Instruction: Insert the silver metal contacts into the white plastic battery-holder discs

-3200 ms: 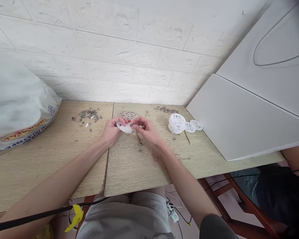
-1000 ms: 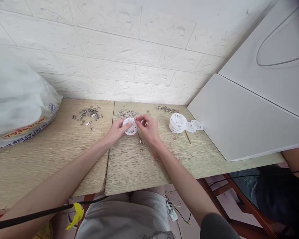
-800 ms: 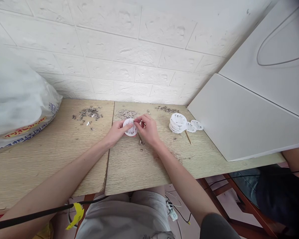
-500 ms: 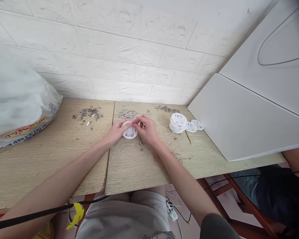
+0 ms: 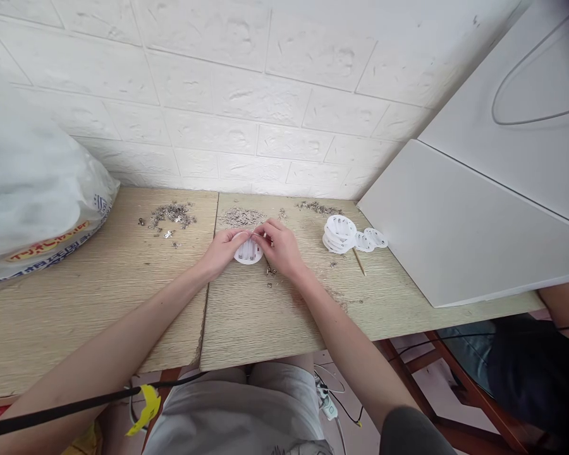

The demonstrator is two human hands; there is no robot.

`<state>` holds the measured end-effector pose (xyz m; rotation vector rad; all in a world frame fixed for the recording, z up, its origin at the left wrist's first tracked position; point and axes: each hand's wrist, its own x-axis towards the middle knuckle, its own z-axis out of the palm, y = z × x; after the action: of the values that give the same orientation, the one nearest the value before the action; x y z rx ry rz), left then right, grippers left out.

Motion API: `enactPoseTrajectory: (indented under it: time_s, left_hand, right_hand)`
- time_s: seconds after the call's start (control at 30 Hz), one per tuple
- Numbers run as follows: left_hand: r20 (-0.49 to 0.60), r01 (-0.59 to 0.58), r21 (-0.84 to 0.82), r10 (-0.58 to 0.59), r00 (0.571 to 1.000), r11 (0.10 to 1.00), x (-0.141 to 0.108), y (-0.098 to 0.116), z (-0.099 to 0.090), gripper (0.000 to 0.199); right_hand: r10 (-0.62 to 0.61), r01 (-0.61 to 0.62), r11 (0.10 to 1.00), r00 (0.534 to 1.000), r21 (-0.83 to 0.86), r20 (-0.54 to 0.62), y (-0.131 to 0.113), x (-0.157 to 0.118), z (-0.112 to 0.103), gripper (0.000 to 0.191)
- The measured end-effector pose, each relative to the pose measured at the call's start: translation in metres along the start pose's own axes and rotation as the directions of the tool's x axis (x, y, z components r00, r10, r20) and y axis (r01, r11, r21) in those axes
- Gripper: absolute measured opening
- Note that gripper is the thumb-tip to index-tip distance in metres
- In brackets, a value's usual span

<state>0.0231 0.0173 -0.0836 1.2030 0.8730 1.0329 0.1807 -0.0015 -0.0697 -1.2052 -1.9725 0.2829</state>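
Note:
A round white plastic piece (image 5: pixel 248 251) with slots and small metal contacts lies at the middle of the table. My left hand (image 5: pixel 224 250) grips its upper left edge, thumb on top. On its upper right edge, my right hand (image 5: pixel 279 245) has its fingertips pinched together; whatever they hold is too small to make out. Just behind the hands is a pile of small flat metal parts (image 5: pixel 241 217). A few loose metal clips (image 5: pixel 270 270) lie by the right wrist.
Similar white discs are stacked (image 5: pixel 339 234) to the right, with two more discs (image 5: pixel 372 239) and a thin wooden stick (image 5: pixel 359 261) beside them. More metal pieces (image 5: pixel 172 216) lie left and back right. A plastic bag (image 5: pixel 42 183), a white panel (image 5: pixel 474 240) and a seated person (image 5: pixel 535 354) flank the table.
The right fingers have shifted slightly at the disc's upper edge, and the pinch looks tighter. The left hand and the disc have barely moved.

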Motion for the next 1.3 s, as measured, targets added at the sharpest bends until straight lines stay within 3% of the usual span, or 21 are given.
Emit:
enactPoseTrajectory:
  time_s: [0.37,0.53,0.87,1.13,1.3]
  left_hand:
    - [0.01,-0.011,0.008,0.011,1.0,1.0,-0.0012,0.0039,0.0012,0.042]
    - [0.008,0.014,0.055,-0.014,1.0,0.998,-0.0019,0.0043,0.0011,0.041]
    - [0.026,-0.027,0.151,0.023,0.999,0.988,-0.0016,0.0029,-0.0002,0.037]
    - [-0.022,-0.021,0.082,0.023,0.999,0.996,-0.0019,0.0035,0.0025,0.04]
    - [-0.034,-0.014,0.067,0.016,0.999,0.998,-0.0005,0.0019,0.0018,0.039]
  right_hand:
    - [0.007,0.0,0.992,0.999,-0.123,0.054,-0.0017,-0.0005,-0.001,0.01]
    - [0.021,-0.019,0.999,0.999,-0.039,0.03,-0.001,-0.0002,0.0001,0.01]
    - [0.223,-0.227,0.948,0.974,0.222,0.044,0.0018,0.0035,0.0026,0.012]
    - [0.102,-0.101,0.991,0.995,0.09,-0.008,0.002,0.0017,0.0024,0.01]
    - [0.188,-0.191,0.966,0.981,0.173,0.039,0.0016,0.0036,0.002,0.011]
